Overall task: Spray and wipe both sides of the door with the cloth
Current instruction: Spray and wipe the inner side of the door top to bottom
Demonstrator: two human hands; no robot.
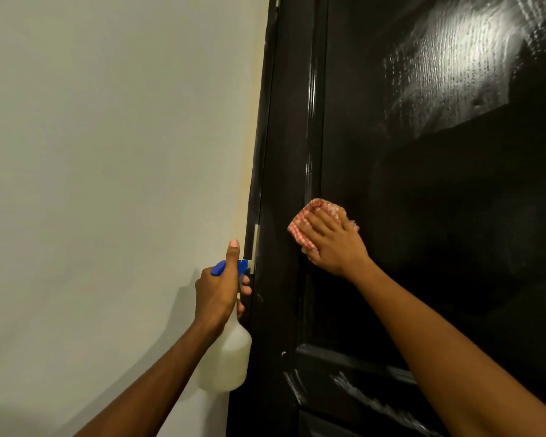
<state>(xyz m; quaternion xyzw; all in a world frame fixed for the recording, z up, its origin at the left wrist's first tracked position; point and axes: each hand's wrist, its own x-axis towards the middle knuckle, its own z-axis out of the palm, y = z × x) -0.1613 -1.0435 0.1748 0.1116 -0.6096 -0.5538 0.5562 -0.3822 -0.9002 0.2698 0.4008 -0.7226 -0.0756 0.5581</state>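
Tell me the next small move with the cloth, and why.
Probably slide the right hand and cloth up and rightward across the door. The hand presses the cloth flat low on the upper panel, while wet droplets still shine near the top right. The left hand holds the bottle aside, so no more spraying seems needed yet.

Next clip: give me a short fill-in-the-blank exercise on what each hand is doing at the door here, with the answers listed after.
1. The right hand presses a red-and-white checked ____ flat against the dark door.
2. The left hand grips a spray bottle whose trigger head is coloured ____.
3. To the left of the door frame is a plain pale ____.

Missing words: cloth; blue; wall
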